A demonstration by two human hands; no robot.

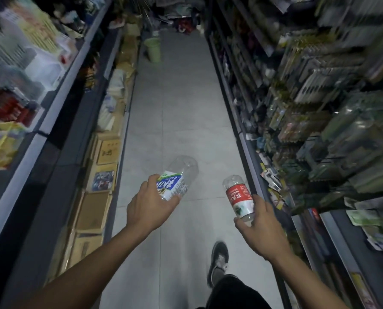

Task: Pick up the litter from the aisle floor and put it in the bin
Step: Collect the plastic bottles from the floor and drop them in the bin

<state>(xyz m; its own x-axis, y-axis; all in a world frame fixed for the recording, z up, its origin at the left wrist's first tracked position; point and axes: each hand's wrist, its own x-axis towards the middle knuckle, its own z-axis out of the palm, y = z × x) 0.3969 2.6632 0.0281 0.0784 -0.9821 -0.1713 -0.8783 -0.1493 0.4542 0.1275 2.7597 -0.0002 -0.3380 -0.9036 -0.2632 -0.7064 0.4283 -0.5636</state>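
Observation:
My left hand (149,205) grips a clear plastic bottle with a blue, white and green label (178,178), its base pointing away from me. My right hand (258,228) grips a smaller clear bottle with a red and white label (238,196), base also pointing up the aisle. Both bottles are held above the grey tiled floor. A pale green bin (153,50) stands far ahead on the left side of the aisle.
Shelves packed with goods line both sides of the narrow aisle. Cardboard boxes (107,150) sit along the left shelf foot. My shoe (218,262) is on the floor (181,108) below my right arm. A dark pile of items closes the far end.

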